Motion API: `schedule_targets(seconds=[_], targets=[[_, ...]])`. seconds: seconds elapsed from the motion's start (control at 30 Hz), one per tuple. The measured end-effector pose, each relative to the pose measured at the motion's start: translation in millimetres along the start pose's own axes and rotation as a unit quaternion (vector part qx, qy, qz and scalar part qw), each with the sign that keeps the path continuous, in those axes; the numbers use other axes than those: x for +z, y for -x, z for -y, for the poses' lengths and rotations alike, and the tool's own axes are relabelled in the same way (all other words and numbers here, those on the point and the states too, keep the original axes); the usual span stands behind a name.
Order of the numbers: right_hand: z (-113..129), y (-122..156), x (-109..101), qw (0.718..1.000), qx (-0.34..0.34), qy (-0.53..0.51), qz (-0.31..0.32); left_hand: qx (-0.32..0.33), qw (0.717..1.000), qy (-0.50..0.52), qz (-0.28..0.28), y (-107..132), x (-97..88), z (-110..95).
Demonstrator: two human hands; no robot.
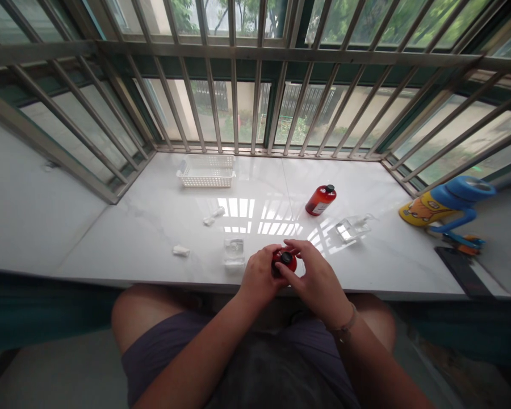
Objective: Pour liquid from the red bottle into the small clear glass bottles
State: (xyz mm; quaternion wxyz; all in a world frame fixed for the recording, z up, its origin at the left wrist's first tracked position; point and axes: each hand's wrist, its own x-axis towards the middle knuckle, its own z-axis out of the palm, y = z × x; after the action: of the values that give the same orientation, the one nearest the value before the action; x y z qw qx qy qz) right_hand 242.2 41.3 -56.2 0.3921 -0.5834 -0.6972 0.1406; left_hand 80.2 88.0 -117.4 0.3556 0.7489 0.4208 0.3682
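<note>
Head view: we looked down past a barred window [255, 79] onto a white marble tabletop [153, 238] that ran along beneath it. At the upper left of the frame sat a white plastic basket [206, 171], and at the far right a yellow and blue toy [445, 203] stood near a dark phone [464, 271]. Right of centre, a red bottle with a black cap [321, 200] lay tilted, well away from the front edge, beside a clear glass piece [352, 228]. A clear glass cube [234, 251] and two scraps of white tissue [181, 250] lay nearer us. At the front edge, our left hand [259, 275] closed around a small red bottle [290, 262], while our right hand [313, 278], with a bracelet [344, 321] at its wrist, curled over it too. Its black cap [286, 259] showed between them. We probably held it low and close to steady it with both hands.
</note>
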Motion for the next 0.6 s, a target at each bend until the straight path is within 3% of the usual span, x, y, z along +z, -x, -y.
schedule_targets(seconds=[0.3, 0.43, 0.6], targets=[[5.5, -2.1, -1.8, 1.0, -0.015, 0.001, 0.007, 0.001, 1.0, -0.007, -0.001, 0.3, -0.4, 0.1], [2.0, -1.6, 0.6, 0.999, 0.018, 0.033, -0.021, -0.001, 1.0, 0.006, 0.0, 0.8, 0.0, 0.4], [-2.3, 1.0, -0.3, 0.999, 0.028, 0.018, -0.012, -0.004, 1.0, 0.003, -0.002, 0.9, -0.1, 0.0]])
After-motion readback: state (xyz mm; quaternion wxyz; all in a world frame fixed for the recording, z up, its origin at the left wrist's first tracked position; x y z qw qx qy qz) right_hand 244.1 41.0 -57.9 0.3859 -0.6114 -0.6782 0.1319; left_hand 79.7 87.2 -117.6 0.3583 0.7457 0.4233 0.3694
